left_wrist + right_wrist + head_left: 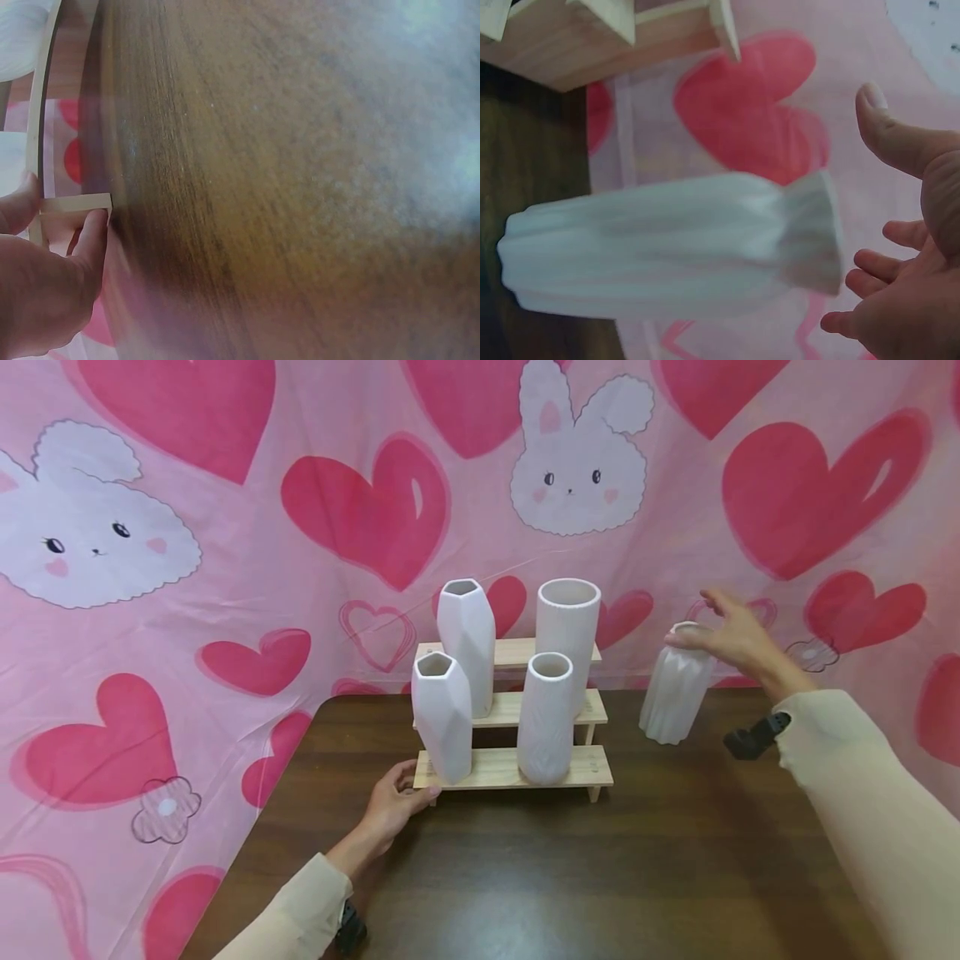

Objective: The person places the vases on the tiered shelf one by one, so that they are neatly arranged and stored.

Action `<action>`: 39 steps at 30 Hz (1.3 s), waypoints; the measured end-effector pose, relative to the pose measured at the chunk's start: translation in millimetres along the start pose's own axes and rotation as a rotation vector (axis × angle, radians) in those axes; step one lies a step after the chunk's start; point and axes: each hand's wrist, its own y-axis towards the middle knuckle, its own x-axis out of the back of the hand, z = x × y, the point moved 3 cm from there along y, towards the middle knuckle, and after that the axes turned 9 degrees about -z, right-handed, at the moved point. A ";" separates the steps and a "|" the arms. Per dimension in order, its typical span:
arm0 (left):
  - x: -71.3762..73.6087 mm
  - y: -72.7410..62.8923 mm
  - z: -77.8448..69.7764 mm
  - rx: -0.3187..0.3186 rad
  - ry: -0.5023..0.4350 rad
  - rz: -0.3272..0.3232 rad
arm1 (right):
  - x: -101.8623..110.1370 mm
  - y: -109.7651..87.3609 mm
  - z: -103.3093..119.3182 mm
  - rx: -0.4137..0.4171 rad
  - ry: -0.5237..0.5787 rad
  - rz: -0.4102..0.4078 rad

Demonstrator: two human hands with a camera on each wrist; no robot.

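A tiered wooden stand [495, 764] stands on the table, bearing several white vases. My left hand [392, 802] grips its front left corner: in the left wrist view the thumb lies by the shelf edge and a finger presses the short leg [79, 202]. To the right of the stand, a white pleated vase [675, 697] with a pinched neck stands on the tabletop. My right hand [738, 639] is at the vase's mouth, fingers spread. From the right wrist, the fingertips [866, 283] show right beside the flared rim, with the thumb held away from it.
Faceted vases [442, 718] occupy the stand's left side, one per tier. On its right are a tall cylindrical vase [567, 622] behind and a textured vase [546, 727] in front. A pink heart-and-rabbit cloth [240, 552] hangs behind the dark wooden table [525, 877].
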 end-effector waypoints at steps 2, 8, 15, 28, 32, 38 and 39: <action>-0.3 0.4 0.2 0.007 0.000 -0.001 | -0.8 0.6 -8.6 -0.028 -0.002 0.022; -0.7 1.3 0.3 0.001 0.000 0.002 | -6.7 0.8 -31.4 -0.043 0.017 0.023; -1.6 1.4 1.5 -0.009 0.009 -0.004 | -15.2 3.5 -44.7 -0.040 0.024 -0.024; -1.7 1.3 3.1 -0.012 -0.003 -0.014 | -18.2 5.0 -52.6 -0.039 0.085 -0.068; -1.5 0.7 3.3 -0.017 -0.005 -0.011 | -17.2 3.6 -54.3 -0.052 0.084 -0.077; -1.3 1.8 1.9 -0.003 -0.004 -0.013 | -15.8 3.4 -56.7 -0.084 0.086 -0.092; -1.2 1.8 1.7 0.001 -0.001 -0.015 | -15.6 3.5 -56.8 -0.092 0.091 -0.094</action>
